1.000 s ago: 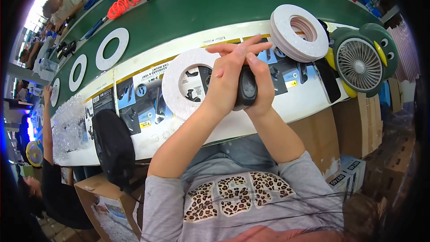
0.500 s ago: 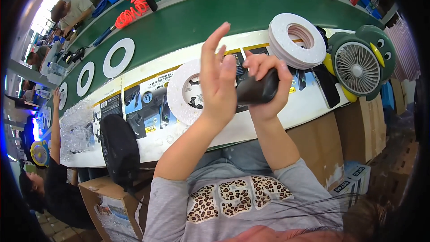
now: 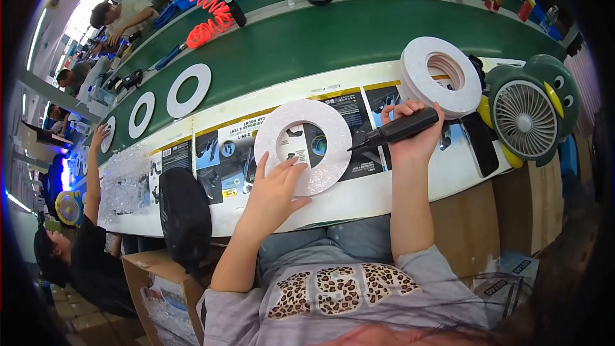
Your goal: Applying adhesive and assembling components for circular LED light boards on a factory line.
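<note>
A black squeeze bottle (image 3: 403, 126) with a thin pointed nozzle lies across my right hand (image 3: 415, 138), whose fingers are wrapped round it. Its tip points left and ends at the right edge of a flat white speckled ring (image 3: 336, 134); whether the two touch I cannot tell. The fingers of my left hand (image 3: 272, 195) are spread over the ring's lower left part, reaching toward its hole. Beneath the ring, printed packaging sheets (image 3: 214, 160) cover the white worktop (image 3: 359, 195).
Stacked white rings (image 3: 471, 83) stand at right, beside a penguin-shaped fan (image 3: 525, 118) and a black phone-like slab (image 3: 480, 144). Single rings (image 3: 189, 90) lie on the green belt (image 3: 275, 45). A black pouch (image 3: 186, 211) hangs over the front edge. A co-worker's arm (image 3: 93, 179) reaches in at left.
My left hand has come down from mid-air onto the ring. The bottle in my right hand has swung so its nozzle points left at the ring. The whole view has shifted slightly.
</note>
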